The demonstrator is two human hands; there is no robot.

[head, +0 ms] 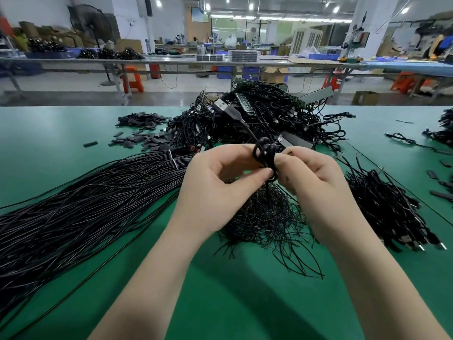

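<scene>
Left hand (218,177) and right hand (311,175) meet above the green desk (61,128), both pinching a small coiled black cable (264,155) between them. Its USB plug (221,105) sticks up and away. From the head view I judge the cable light, limp and springy, best held at the coil's waist. Loose wire ties (264,217) lie directly below, long cables (85,200) to the left and bundled cables (382,204) to the right. Bare desk nearest me gives room.

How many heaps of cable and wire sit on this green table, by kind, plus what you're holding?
Coiled cable, held by left hand and right hand: 1
Long-cable bundle: 1
Thin-wire heap: 1
Short-cable heaps: 3
Total: 6
</scene>
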